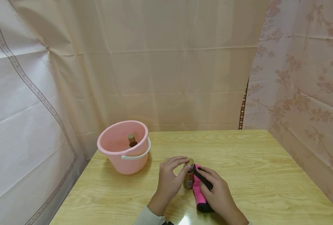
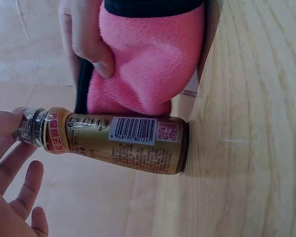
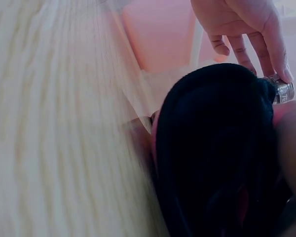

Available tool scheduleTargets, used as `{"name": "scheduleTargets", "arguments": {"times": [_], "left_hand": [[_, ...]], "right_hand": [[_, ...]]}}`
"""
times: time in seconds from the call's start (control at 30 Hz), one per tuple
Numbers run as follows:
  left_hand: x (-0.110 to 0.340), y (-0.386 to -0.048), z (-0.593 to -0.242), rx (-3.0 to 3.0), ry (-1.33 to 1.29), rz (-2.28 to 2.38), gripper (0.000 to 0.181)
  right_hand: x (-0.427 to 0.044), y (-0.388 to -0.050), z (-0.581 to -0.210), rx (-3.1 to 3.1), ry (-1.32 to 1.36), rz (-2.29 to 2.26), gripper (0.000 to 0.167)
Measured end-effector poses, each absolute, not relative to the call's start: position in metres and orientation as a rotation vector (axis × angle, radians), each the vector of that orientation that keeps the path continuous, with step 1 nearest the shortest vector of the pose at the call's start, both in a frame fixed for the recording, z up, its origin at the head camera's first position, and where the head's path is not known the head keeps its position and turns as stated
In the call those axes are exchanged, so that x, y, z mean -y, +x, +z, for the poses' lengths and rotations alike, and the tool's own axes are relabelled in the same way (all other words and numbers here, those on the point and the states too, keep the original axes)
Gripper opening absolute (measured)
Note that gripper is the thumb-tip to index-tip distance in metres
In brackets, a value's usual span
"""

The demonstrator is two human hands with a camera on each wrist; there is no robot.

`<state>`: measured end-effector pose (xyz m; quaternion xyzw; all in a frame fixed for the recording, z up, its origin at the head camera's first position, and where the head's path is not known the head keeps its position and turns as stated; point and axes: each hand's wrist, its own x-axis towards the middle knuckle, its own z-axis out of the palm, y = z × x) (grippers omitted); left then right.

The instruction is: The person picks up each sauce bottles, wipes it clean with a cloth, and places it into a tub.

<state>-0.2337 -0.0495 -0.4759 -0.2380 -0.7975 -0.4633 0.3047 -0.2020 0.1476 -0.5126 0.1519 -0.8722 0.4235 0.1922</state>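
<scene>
A small gold-labelled glass bottle point(image 2: 123, 143) with a metal cap stands upright on the table. My left hand point(image 1: 169, 176) pinches its cap between thumb and forefinger, the other fingers spread apart in the left wrist view. Right beside the bottle is a soft pink plush item with black edging point(image 1: 199, 190), slipper-like in shape; its exact kind is unclear. My right hand point(image 1: 218, 192) grips this pink item from the right, thumb and fingers on its black part. Close up in the right wrist view, the dark rounded side point(image 3: 212, 128) hides much of the bottle.
A pink bucket point(image 1: 127, 164) with a white handle stands at the table's back left. Inside it a dark bottle with a gold cap point(image 1: 131, 140) shows above the rim. Curtains point(image 1: 169, 72) hang behind the wooden table point(image 1: 261, 175) and along both sides.
</scene>
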Motion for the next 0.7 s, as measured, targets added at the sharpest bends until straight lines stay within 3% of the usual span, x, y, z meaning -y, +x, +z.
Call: {"name": "scheduleTargets", "arguments": {"times": [0.7], "left_hand": [[0.0483,-0.2338,-0.4784,2.091,-0.648,-1.169,0.027]], "right_hand": [[-0.1476,-0.1974,-0.5054,2.063,0.568,1.288,0.051]]}}
